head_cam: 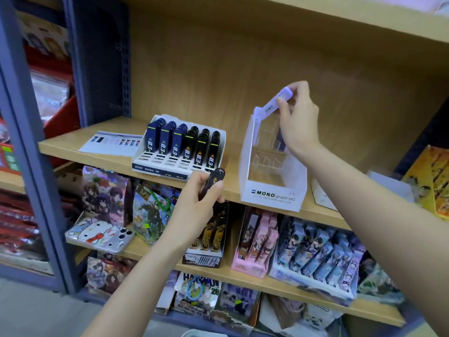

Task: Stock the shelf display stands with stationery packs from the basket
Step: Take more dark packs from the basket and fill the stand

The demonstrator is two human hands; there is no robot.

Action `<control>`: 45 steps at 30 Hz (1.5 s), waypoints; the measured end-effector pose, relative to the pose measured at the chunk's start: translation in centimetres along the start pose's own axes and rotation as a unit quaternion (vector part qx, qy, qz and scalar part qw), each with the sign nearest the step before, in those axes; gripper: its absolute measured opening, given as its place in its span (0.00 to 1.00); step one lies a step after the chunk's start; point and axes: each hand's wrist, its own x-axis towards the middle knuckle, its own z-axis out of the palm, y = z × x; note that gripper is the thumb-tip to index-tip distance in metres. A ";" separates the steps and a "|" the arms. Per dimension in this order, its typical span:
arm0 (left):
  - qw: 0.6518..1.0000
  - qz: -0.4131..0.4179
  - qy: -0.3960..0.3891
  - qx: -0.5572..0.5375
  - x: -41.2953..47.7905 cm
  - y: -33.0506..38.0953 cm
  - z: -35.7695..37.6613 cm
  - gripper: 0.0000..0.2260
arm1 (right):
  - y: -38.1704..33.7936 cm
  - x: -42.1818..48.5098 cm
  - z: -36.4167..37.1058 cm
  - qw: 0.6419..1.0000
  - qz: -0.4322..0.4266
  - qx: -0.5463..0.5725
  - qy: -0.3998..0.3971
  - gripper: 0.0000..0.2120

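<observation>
On the wooden shelf (pixel 102 132) stands a white MONO display stand (pixel 272 193) with clear dividers, nearly bare inside. My right hand (pixel 298 117) pinches a pale purple stationery pack (pixel 272 105) at its top end, tilted over the stand's back left corner. My left hand (pixel 199 205) grips a black pack (pixel 213 181) in front of the shelf edge. Just behind it sits a second stand (pixel 170 164) filled with several blue and black packs. The basket is not clearly in view.
A printed sheet (pixel 109 142) lies on the shelf at the left. Lower shelves hold character-print boxes (pixel 315 259) and bags (pixel 107 193). A yellow box (pixel 432 176) sits at the right edge. A blue metal upright (pixel 31 152) frames the shelf on the left.
</observation>
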 end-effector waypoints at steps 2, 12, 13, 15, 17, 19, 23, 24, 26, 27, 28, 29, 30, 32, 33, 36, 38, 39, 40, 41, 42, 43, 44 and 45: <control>1.000 -0.005 0.002 -0.005 0.1 -0.5 -0.1 0.06 | 0.4 0.9 0.7 0.999 0.015 -0.017 -0.030 0.05; 0.999 -0.027 0.017 -0.038 0.4 -1.4 -0.9 0.05 | 1.5 2.8 1.5 0.978 0.034 -0.114 -0.171 0.09; 0.999 -0.029 0.018 -0.039 0.4 -1.5 -1.0 0.05 | 1.6 3.0 1.6 0.980 0.039 -0.114 -0.160 0.09; 0.998 -0.039 0.018 -0.048 0.3 -1.4 -1.1 0.05 | 1.7 3.1 2.0 0.983 0.038 -0.120 -0.136 0.11; 0.995 -0.065 0.011 -0.068 0.2 -1.3 -1.2 0.06 | 1.8 3.1 2.4 0.982 0.019 -0.143 -0.118 0.13; 0.991 -0.100 0.000 -0.089 0.4 -1.5 -1.2 0.10 | 1.8 3.0 2.6 0.981 0.009 -0.162 -0.106 0.13; 0.978 -0.159 -0.004 -0.131 1.6 -2.2 -1.2 0.14 | 1.6 2.2 2.5 0.980 0.014 -0.178 -0.093 0.13; 0.976 -0.179 0.000 -0.121 1.8 -2.4 -1.3 0.14 | 1.5 1.8 2.5 0.980 0.007 -0.180 -0.080 0.14; 0.976 -0.182 -0.002 -0.121 1.6 -2.4 -1.4 0.14 | 0.9 0.5 2.4 0.985 -0.019 -0.168 -0.046 0.14; 0.977 -0.166 -0.005 -0.133 1.3 -2.5 -1.3 0.13 | 0.5 -0.4 2.5 0.988 -0.038 -0.143 -0.032 0.12; 0.979 -0.152 -0.005 -0.136 0.9 -2.3 -1.2 0.12 | -0.1 -1.6 2.5 0.992 -0.059 -0.109 -0.028 0.11; 0.982 -0.145 -0.002 -0.124 0.4 -2.1 -1.2 0.10 | -0.6 -2.8 2.4 0.993 -0.081 -0.074 -0.034 0.09; 0.984 -0.140 0.003 -0.107 -0.2 -2.0 -1.1 0.08 | -1.3 -4.2 2.3 0.993 -0.100 -0.045 -0.053 0.08; 0.988 -0.126 0.008 -0.084 -0.6 -2.0 -0.7 0.05 | -2.6 -7.1 2.1 0.986 -0.107 -0.022 -0.124 0.06; 0.990 -0.115 0.011 -0.080 -0.7 -2.0 -0.6 0.04 | -3.1 -8.5 2.1 0.981 -0.088 -0.026 -0.171 0.05; 0.994 -0.083 0.021 -0.067 -1.3 -2.0 -0.6 0.03 | -4.0 -11.3 2.3 0.953 0.029 -0.017 -0.303 0.06; 0.995 -0.066 0.025 -0.067 -1.7 -2.0 -0.7 0.03 | -4.5 -12.2 2.5 0.930 0.120 0.046 -0.343 0.06; 0.996 -0.061 0.026 -0.067 -1.9 -2.0 -0.8 0.02 | -4.7 -12.4 2.5 0.918 0.158 0.083 -0.353 0.06; 0.996 -0.059 0.026 -0.066 -2.1 -2.0 -1.0 0.02 | -4.9 -12.4 2.4 0.907 0.189 0.118 -0.358 0.06; 0.996 -0.062 0.026 -0.066 -2.3 -1.9 -1.2 0.02 | -5.2 -12.4 2.3 0.895 0.215 0.149 -0.360 0.06; 0.995 -0.069 0.025 -0.068 -2.5 -1.8 -1.4 0.05 | -5.4 -12.4 2.2 0.885 0.237 0.175 -0.360 0.06; 0.993 -0.079 0.020 -0.080 -2.7 -1.7 -1.6 0.08 | -5.6 -12.3 2.1 0.878 0.254 0.195 -0.356 0.07; 0.991 -0.086 0.012 -0.103 -2.9 -1.4 -1.8 0.12 | -5.8 -12.2 1.9 0.875 0.266 0.209 -0.347 0.07; 0.987 -0.089 0.001 -0.131 -3.0 -1.2 -2.1 0.14 | -5.9 -12.2 1.8 0.875 0.273 0.219 -0.335 0.07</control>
